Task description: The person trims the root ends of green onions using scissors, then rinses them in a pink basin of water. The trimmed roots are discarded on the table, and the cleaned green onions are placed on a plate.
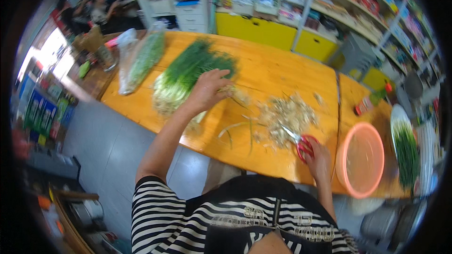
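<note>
My right hand (319, 160) grips red-handled scissors (306, 147) by the finger loops. Their blades rest over a pile of pale trimmed roots and dry peelings (289, 116) on the orange wooden table (275, 67). Beside a large bunch of thin scallions (180, 81), my left hand (210, 90) hovers with its fingers curled. Yellowish, withered scraps show at its fingertips; blur hides whether they are held. The bunch has white root ends towards me and dark green tops away. A few loose leaf strands (235, 125) lie between the bunch and the pile.
Bagged greens (146, 58) lie on the left. To the right are a pink plastic basin (342, 164), a red-and-green bottle (370, 100) and a white oval dish (397, 113) bearing scallions (406, 155). Stocked shelves (353, 17) stand behind; people (100, 10) sit at far left.
</note>
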Motion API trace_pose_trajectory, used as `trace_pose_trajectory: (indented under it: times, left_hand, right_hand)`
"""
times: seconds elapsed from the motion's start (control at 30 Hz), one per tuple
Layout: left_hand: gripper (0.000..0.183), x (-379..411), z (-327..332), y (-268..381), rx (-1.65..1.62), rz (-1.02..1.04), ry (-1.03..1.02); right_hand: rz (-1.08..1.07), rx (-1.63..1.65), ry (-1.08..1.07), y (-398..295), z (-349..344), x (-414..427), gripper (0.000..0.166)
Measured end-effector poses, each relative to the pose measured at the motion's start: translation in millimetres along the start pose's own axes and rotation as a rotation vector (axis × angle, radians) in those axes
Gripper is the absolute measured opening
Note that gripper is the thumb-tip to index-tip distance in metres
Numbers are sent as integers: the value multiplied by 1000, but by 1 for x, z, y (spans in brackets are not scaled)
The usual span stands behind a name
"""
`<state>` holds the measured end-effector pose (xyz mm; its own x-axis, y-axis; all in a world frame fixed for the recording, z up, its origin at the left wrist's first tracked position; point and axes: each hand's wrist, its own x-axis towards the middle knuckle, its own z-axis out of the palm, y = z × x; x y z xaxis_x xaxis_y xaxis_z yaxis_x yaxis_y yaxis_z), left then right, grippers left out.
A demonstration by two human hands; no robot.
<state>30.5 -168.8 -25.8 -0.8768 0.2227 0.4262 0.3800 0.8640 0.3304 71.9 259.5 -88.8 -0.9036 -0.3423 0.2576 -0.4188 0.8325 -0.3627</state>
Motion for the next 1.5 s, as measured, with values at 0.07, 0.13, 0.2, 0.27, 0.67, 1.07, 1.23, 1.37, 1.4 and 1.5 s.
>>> trace_pose_trajectory:
  times: [0.07, 0.13, 0.2, 0.27, 0.67, 1.07, 1.23, 1.37, 1.4, 1.5]
  left_hand:
    - [36, 0, 6, 11, 45, 18, -87]
    - [34, -5, 12, 23, 105, 41, -176]
    - [34, -12, 24, 24, 115, 71, -128]
    - [35, -10, 29, 22, 126, 86, -98]
    - [54, -14, 37, 29, 103, 69, 115]
    - [30, -23, 28, 19, 151, 45, -77]
    - [32, -28, 40, 12, 299, 241, -135]
    - [35, -32, 53, 2, 379, 246, -152]
    - [32, -30, 52, 3, 395, 249, -157]
    - [26, -26, 46, 5, 410, 266, -139]
  right_hand:
    - [-77, -18, 48, 6, 8, 8, 47]
    - [-62, -52, -62, -7, -3, 16, 47]
    - [-53, -60, -61, -12, -12, 16, 46]
    - [-1, -53, -35, -9, -14, 11, 44]
    - [67, -46, -16, -8, -17, -3, 43]
    - [122, -56, -179, -15, -14, 2, 49]
    - [136, -18, -171, -12, -12, 1, 50]
    - [135, -13, -161, -11, -11, 0, 50]
    - [139, -17, -162, -11, -11, 0, 49]
    - [147, -3, -161, -10, -12, 0, 49]
